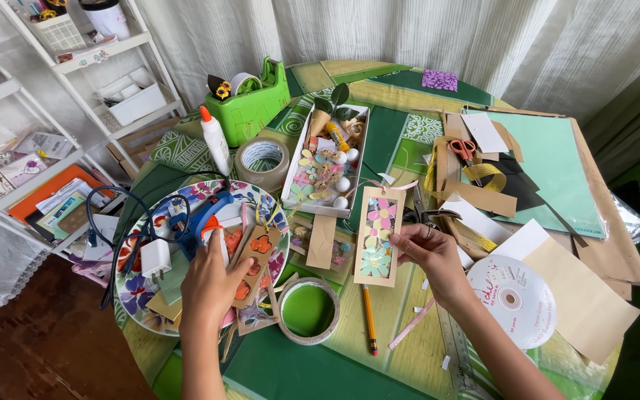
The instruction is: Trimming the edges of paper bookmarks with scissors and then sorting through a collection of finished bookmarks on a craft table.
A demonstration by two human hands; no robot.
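Starting at the left, we see white shelves (53,148) crowded with papers and bins, then a round plate (138,292) painted with bright flowers near the counter's (401,348) left edge. On it lie a blue glue gun (205,215), its dark cord looping off the rim, a white plug (155,257) and kraft card pieces with orange cut-outs. Our left hand (212,285) rests over the plate, fingers curled on a small white piece by the glue gun; what exactly it grips we cannot tell.

Behind the plate stand a white glue bottle (215,139) with an orange tip, a green tape dispenser (250,107) and a roll of brown tape (262,159). A second tape roll (307,311) lies flat just right of the left hand, and a long white tray (325,159) of paper flowers and small white balls sits beyond it.

Our right hand (427,252) pinches the right edge of a bookmark (377,235), a stiff kraft rectangle with flower shapes in pink, yellow and pale green. It hovers above the counter's middle, just in front of the tray, its long axis running away from us and leaning slightly right at the far end. A yellow pencil (368,318) lies beneath it, pointing nearly the same way.

Farther right are scissors (464,150) with red handles, brown and mint paper sheets, and a white ribbon spool (514,300) lying flat.
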